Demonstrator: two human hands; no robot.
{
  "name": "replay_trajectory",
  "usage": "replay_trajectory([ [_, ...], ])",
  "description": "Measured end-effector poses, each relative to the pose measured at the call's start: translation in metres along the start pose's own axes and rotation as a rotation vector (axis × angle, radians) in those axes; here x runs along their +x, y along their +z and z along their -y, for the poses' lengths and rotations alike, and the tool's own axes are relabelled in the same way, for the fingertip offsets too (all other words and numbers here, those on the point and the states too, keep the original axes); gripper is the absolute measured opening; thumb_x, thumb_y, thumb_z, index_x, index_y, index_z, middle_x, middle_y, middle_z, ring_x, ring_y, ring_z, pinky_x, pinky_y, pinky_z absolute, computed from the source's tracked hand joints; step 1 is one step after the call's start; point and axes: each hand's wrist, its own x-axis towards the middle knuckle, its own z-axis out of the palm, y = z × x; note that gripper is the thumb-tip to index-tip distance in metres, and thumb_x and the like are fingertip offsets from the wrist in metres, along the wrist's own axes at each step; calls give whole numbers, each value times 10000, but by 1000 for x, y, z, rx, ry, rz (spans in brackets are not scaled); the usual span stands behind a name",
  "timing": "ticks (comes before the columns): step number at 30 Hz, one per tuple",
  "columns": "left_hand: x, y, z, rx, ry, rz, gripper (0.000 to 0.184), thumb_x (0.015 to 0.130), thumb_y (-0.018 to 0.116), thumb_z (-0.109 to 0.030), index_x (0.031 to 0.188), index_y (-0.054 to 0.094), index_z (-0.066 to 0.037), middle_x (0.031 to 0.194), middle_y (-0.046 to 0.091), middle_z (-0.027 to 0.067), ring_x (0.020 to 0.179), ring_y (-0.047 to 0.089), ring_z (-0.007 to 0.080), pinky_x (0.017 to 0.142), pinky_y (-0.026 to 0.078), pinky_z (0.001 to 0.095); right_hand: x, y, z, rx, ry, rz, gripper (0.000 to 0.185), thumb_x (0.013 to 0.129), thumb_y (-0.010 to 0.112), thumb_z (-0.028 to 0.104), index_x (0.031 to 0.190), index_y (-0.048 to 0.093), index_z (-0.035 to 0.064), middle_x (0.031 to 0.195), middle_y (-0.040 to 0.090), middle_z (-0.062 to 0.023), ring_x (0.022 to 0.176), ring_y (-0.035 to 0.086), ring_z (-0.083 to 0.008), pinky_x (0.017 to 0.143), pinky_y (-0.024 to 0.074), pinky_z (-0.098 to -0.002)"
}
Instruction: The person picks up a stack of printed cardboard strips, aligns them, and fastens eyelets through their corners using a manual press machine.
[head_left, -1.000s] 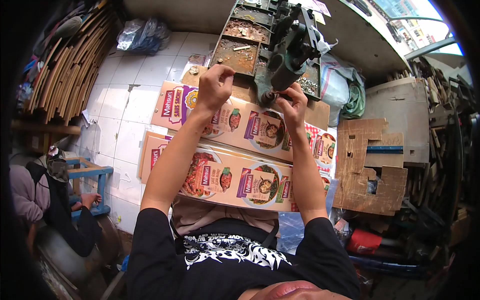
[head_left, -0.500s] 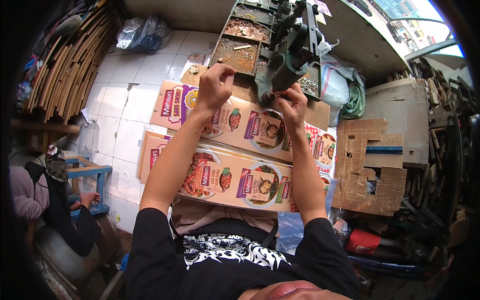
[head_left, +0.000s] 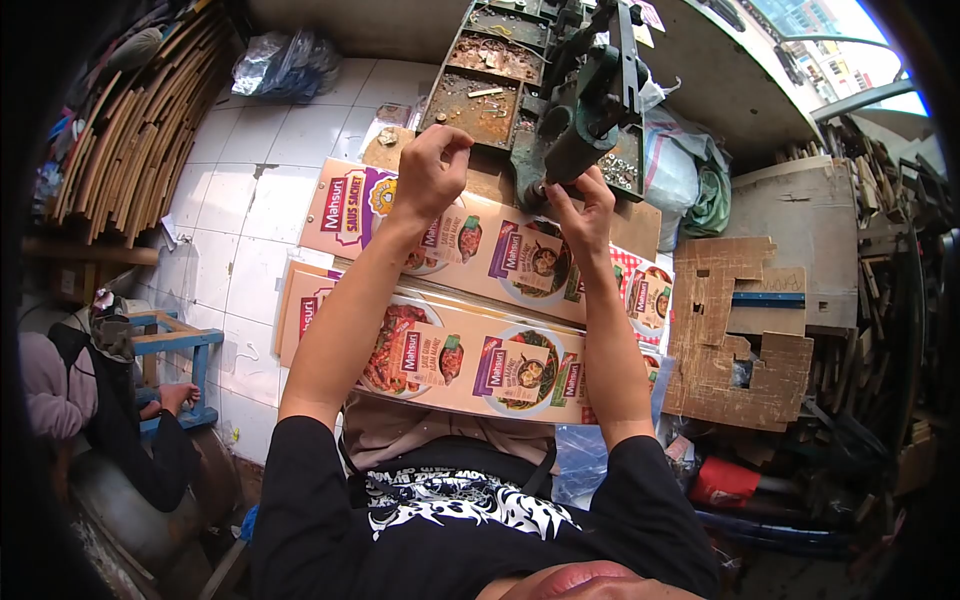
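Observation:
My left hand [head_left: 435, 172] is closed, fingers curled together above the printed cardboard panel [head_left: 480, 235]; whatever it pinches is hidden. On the other side of the press's lower tip, my right hand [head_left: 588, 208] has thumb and fingers pinched close beside the metal. I cannot make out anything between them. The dark green hand press [head_left: 580, 145] stands at the far end of the work surface, its die over the panel's back edge. A second stack of printed panels [head_left: 470, 360] lies nearer my body.
Behind my left hand is a compartment tray [head_left: 480, 110] of small metal parts; rings [head_left: 622, 172] lie right of the press. Scored brown board [head_left: 735, 340] sits at right. A person's hand [head_left: 180, 398] rests near a blue stool [head_left: 180, 342] at left. Plastic bags [head_left: 668, 165] stand behind.
My right hand has shifted slightly at the press tip, its fingertips drawn a little back from the metal. The left hand is almost where it was, and the panels have not moved.

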Motion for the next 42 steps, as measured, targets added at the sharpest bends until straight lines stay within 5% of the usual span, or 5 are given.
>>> replay_trajectory([
  [42,-1,2,7,5,2,9,84,834,639,-7,902,689,1,841,692,115,753,679,207,682,532,309,-1,5,11,-123,-100,63,235,829,611,-41,1057,655,-4,1115,610,-170,1026,593,-336,891,472,-382],
])
